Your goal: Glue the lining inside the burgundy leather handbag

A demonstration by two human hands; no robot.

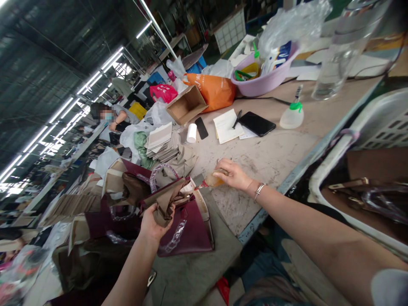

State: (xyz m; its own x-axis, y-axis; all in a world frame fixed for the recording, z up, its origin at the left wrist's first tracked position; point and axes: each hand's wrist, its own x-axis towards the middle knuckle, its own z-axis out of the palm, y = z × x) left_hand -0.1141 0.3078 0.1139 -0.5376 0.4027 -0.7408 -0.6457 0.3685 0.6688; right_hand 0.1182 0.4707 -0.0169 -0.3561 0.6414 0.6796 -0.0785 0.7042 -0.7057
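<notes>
My left hand [157,222] is closed on a fold of brown lining fabric [172,197] at the mouth of a burgundy handbag [191,229]. In my right hand [235,173] is a small squeeze bottle [214,178] with yellowish contents, tilted on its side. Its red nozzle points left, at the bag's open edge; I cannot tell whether it touches. The handbag lies on the near end of the table on a dark cloth [219,259], its handles wrapped in clear plastic. A second burgundy bag body [110,185] stands open behind it.
A black phone [257,123], notepad [228,127] with pen, and round squeeze bottle [292,117] lie beyond my right hand. Stacked grey boards [164,146] and an open cardboard box [186,106] stand farther back. A white plastic basket [325,163] holds bags at right. A person [117,117] sits far left.
</notes>
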